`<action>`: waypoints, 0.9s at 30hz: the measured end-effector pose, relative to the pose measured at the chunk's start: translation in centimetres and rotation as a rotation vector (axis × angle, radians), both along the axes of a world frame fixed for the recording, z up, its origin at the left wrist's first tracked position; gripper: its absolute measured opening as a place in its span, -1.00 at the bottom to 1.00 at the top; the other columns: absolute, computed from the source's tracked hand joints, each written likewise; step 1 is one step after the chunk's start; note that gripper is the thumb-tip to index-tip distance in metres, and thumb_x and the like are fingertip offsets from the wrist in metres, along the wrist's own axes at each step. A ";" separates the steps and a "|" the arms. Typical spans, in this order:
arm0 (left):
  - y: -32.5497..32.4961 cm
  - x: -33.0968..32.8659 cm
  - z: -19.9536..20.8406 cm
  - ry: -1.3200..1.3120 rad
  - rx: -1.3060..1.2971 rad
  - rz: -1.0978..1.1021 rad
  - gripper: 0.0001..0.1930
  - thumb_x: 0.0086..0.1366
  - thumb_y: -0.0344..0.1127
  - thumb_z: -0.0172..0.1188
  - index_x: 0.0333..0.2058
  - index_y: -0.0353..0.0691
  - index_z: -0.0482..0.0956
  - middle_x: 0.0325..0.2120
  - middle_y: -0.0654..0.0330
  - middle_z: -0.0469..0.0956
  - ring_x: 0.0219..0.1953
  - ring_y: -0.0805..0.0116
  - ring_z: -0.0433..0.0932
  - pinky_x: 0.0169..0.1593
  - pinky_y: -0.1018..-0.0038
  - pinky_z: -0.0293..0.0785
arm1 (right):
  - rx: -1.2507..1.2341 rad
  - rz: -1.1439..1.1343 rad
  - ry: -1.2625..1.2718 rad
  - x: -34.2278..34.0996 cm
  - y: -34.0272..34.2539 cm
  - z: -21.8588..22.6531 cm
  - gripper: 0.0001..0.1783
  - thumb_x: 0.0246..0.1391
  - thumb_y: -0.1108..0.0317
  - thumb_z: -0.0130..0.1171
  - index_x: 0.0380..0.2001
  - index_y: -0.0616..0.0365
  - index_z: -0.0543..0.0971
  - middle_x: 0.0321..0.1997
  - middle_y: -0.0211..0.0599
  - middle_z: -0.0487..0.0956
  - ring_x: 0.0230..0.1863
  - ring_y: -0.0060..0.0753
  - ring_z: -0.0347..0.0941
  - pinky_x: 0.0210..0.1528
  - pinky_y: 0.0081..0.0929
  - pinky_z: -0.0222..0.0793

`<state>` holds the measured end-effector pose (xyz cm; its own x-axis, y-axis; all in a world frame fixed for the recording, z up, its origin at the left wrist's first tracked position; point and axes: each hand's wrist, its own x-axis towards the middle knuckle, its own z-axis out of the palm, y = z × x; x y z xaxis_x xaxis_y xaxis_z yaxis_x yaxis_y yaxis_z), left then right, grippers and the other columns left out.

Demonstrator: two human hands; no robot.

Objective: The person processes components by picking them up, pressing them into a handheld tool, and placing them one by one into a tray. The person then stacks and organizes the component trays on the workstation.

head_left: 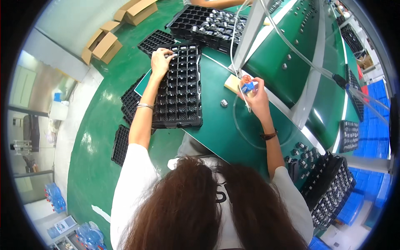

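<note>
My left hand [161, 63] is over the far left corner of a black compartment tray [178, 89]. Its fingertips close on a small silver metal part [168, 55] at the compartments there. A few silver parts show in the tray's far row; the nearer pockets look dark. My right hand [259, 100] is raised over the green bench, fingers wrapped round a small blue-and-orange handheld tool [247, 86]; a thin white tube runs beside it. Behind that hand lies a pale yellow block [232, 83]. One loose silver part [224, 103] sits on the bench between the hands.
A tray stack filled with silver parts [216, 25] stands at the far side. Beyond a metal frame post [250, 35] runs a green conveyor [271, 62] with scattered parts. More loose parts [301, 155] and a full tray [329, 191] are at the right; cardboard boxes [106, 46] stand far left.
</note>
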<state>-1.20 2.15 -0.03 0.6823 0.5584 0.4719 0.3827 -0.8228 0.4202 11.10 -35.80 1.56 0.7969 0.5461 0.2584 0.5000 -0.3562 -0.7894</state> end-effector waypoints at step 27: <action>-20.5 -1.2 1.7 -0.436 -2.191 -0.349 -0.62 0.34 -0.25 0.01 0.04 -0.38 0.33 -0.18 0.05 0.42 -0.17 0.39 0.44 -0.04 0.64 0.47 | 0.233 -0.340 -0.179 13.6 -1.6 -3.4 -0.65 -0.07 0.15 0.25 -0.31 0.19 0.50 -0.42 -0.05 0.54 -0.38 -0.01 0.50 -0.32 -0.26 0.38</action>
